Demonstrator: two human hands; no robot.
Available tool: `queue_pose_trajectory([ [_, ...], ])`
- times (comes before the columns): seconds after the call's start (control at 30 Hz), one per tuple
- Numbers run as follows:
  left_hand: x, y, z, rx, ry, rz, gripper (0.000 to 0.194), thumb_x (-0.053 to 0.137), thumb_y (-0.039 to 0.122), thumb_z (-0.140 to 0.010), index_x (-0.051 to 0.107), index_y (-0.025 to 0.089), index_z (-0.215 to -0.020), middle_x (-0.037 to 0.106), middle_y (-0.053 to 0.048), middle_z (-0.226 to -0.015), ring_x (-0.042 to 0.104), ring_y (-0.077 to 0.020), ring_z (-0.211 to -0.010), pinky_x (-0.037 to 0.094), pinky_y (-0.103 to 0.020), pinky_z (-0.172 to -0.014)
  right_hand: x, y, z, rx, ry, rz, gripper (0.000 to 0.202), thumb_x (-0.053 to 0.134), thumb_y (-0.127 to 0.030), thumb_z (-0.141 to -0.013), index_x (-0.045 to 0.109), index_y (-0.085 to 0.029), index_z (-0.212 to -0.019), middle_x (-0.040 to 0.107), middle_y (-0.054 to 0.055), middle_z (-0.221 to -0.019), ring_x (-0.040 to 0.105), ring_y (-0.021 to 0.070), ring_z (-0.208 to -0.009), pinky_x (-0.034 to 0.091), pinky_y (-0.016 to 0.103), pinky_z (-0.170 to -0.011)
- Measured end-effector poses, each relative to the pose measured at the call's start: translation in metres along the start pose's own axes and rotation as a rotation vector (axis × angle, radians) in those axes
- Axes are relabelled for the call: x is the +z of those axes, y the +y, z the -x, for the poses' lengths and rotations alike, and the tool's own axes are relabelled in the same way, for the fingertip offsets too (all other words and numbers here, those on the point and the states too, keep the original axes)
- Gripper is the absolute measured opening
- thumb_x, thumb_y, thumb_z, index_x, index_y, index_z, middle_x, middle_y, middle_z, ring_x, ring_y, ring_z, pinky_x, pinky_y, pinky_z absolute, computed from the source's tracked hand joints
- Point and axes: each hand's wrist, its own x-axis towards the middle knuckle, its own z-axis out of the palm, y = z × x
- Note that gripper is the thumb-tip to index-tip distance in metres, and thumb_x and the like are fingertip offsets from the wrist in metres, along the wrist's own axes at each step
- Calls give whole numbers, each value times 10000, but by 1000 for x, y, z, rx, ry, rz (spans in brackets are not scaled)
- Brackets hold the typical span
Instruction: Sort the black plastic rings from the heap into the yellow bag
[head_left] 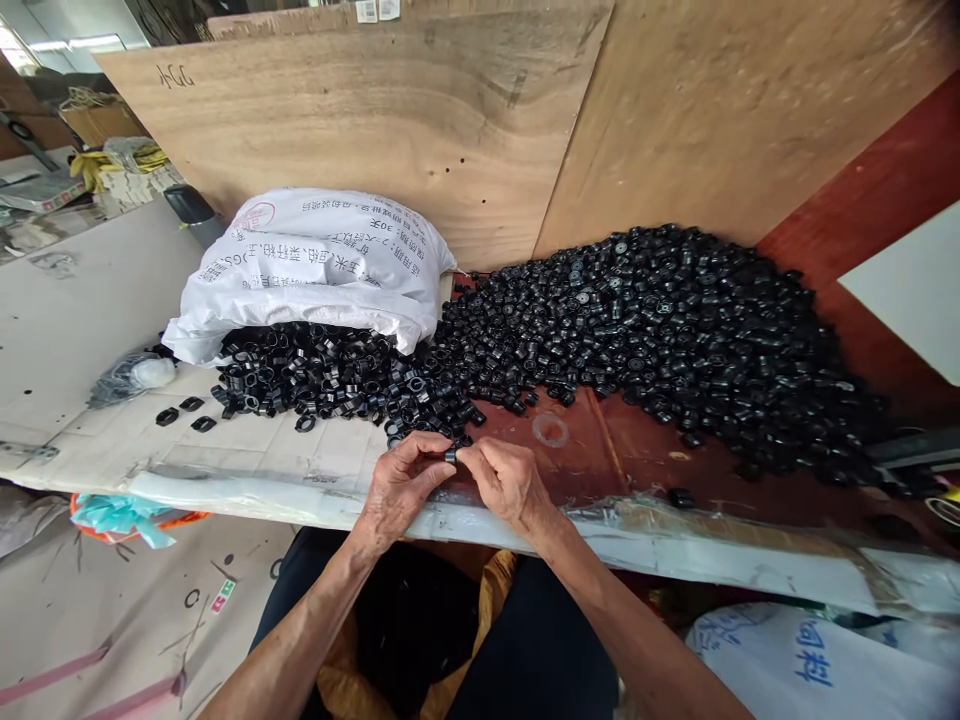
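Observation:
Just above the table's front edge, my left hand [401,485] pinches a small black plastic piece [451,455] between thumb and fingers. My right hand [511,482] meets it from the other side, its fingertips closed on the same piece. The fingers cover most of it, so I cannot tell whether it is one part or two joined. Behind my hands, loose black plastic rings [322,375] spill from the mouth of a white woven sack [322,250]. A large heap of black cylindrical plastic parts [637,310] rises to the right.
Plywood boards [375,110] wall off the back. A translucent ring [550,429] lies on the red-brown tabletop [592,450]. Plastic film covers the table's front edge [300,505]. Below, between my knees, hangs an open yellow-brown bag [349,670] with a dark inside. A white sack [757,660] lies lower right.

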Motion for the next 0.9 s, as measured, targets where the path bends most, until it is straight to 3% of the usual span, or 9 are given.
queue_pose_trajectory([
  [0.17, 0, -3, -1, -14, 31, 12, 246, 855, 349, -795, 746, 194, -952, 705, -39, -1037, 668, -161, -901, 576, -289, -847, -2, -6, -2, 84, -4, -84, 221, 531, -338, -1044, 670, -201, -941, 558, -21, -673, 533, 132, -587, 422, 255, -599],
  [0.27, 0, -3, -1, -50, 53, 15, 270, 855, 352, -789, 746, 193, -978, 703, -33, -1032, 654, -143, -855, 572, -273, -814, -6, -11, -4, 95, -52, -109, 297, 571, -347, -1023, 619, -208, -766, 509, -35, -620, 480, 116, -537, 387, 252, -552],
  [0.37, -1, -2, -1, -57, 59, 27, 285, 864, 349, -775, 750, 191, -982, 705, -37, -1039, 653, -147, -868, 571, -270, -812, -7, -13, -4, 105, -31, -136, 144, 638, -347, -968, 669, -209, -944, 620, 5, -778, 550, 135, -601, 458, 259, -585],
  [0.43, -1, -1, 0, -66, 46, 36, 285, 859, 355, -785, 752, 188, -989, 708, -44, -1046, 660, -156, -883, 573, -280, -822, -8, -12, -4, 95, -23, -141, 145, 647, -314, -955, 675, -213, -1055, 666, 25, -835, 609, 160, -663, 502, 278, -636],
  [0.53, -2, 2, -1, -66, 17, 33, 287, 852, 372, -800, 755, 187, -997, 715, -47, -1035, 670, -164, -879, 576, -294, -830, -8, -11, -5, 108, -13, -123, 75, 622, -275, -970, 676, -223, -971, 681, 20, -774, 631, 173, -666, 507, 283, -644],
  [0.67, -4, 4, 0, 22, -21, -23, 248, 835, 376, -827, 761, 188, -972, 730, -53, -1016, 691, -188, -925, 579, -319, -865, -7, -12, -6, 107, -25, -140, 108, 593, -300, -986, 672, -227, -990, 694, 26, -815, 646, 178, -700, 517, 283, -677],
  [0.8, -1, 5, 14, 166, -43, -175, 174, 806, 318, -868, 778, 203, -996, 751, -75, -1056, 696, -222, -1035, 550, -365, -967, -4, -21, 3, 187, -60, -101, 346, 478, -317, -1053, 575, -231, -732, 560, -17, -593, 545, 146, -538, 449, 267, -574],
  [0.9, 4, 6, 31, 52, 3, -37, 212, 812, 337, -865, 768, 207, -1026, 748, -64, -1044, 709, -201, -964, 574, -333, -894, -3, -34, 19, 224, 2, -98, 239, 477, -324, -1056, 647, -218, -925, 605, -15, -652, 564, 146, -546, 465, 263, -576],
])
